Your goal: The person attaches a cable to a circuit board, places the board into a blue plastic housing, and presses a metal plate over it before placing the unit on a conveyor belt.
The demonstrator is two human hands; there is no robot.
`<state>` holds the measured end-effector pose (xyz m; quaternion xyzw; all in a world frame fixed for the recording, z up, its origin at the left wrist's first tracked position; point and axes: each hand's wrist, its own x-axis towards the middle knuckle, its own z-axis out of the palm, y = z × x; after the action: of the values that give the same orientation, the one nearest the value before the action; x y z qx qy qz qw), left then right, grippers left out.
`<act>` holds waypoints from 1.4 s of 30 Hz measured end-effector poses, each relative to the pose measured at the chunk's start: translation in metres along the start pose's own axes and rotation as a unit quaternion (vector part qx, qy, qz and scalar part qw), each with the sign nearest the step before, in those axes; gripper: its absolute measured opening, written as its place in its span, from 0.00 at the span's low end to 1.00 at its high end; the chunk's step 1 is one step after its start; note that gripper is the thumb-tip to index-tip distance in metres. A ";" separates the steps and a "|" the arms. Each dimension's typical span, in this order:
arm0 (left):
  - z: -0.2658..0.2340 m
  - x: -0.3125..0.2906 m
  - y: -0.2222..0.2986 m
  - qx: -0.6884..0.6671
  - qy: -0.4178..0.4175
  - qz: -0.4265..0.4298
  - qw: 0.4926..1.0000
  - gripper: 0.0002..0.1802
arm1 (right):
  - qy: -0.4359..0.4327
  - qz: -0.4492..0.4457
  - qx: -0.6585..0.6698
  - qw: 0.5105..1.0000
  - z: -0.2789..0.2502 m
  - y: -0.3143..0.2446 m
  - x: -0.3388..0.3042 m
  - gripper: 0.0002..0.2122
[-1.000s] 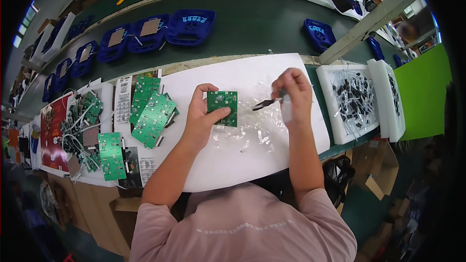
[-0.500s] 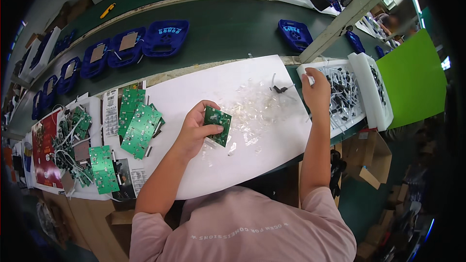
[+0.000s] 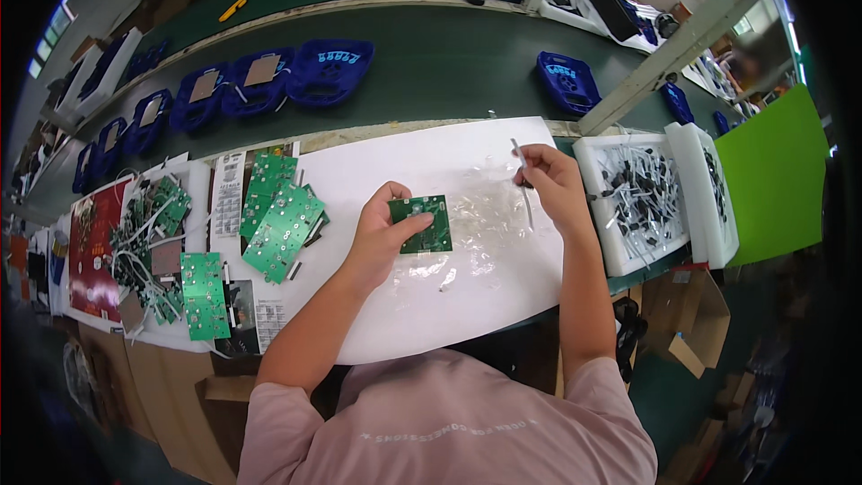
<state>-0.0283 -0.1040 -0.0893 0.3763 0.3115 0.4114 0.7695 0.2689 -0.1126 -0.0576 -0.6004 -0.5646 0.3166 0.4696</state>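
Observation:
My left hand (image 3: 384, 226) is closed on a small green circuit board (image 3: 433, 235), its thumb lying across the board's face. Over the right part of the white sheet, my right hand (image 3: 549, 178) pinches a thin grey-white cable piece (image 3: 528, 207) with a black part close to the fingertips. The cable's ends stick out above and below the fingers. Between and below both hands, many small clear plastic bits (image 3: 489, 216) lie scattered on the white sheet (image 3: 359, 323).
To the right stands a white foam tray (image 3: 588, 171) of black-and-white cable parts. Larger green boards (image 3: 285, 229) lie left, beside a pile of wired boards (image 3: 162, 251). Blue plastic housings (image 3: 328, 72) line the green bench behind. A slanted post (image 3: 664, 58) rises at back right.
My right hand has moved left from the foam tray's edge and now holds a cable piece; the black part seen on the sheet is now at its fingers. The left hand's board has turned slightly.

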 end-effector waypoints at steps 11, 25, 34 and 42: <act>0.007 -0.005 0.005 0.032 0.051 0.083 0.995 0.19 | -0.137 -0.007 0.062 0.989 0.074 -0.051 -0.040 0.04; 0.007 -0.004 0.006 0.087 0.082 0.059 0.991 0.23 | -0.078 -0.150 0.107 0.980 0.078 -0.035 -0.036 0.07; 0.008 -0.003 0.007 0.046 0.073 0.012 0.996 0.19 | -0.012 -0.290 -0.026 0.957 0.081 -0.033 -0.039 0.10; 0.009 -0.004 0.007 0.035 0.075 0.000 0.997 0.18 | -0.005 -0.314 -0.063 0.947 0.081 -0.033 -0.039 0.11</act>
<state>-0.0258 -0.1079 -0.0783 0.3716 0.3825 0.4271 0.7302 0.1762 -0.1368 -0.0622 -0.4197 -0.7459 0.1201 0.5031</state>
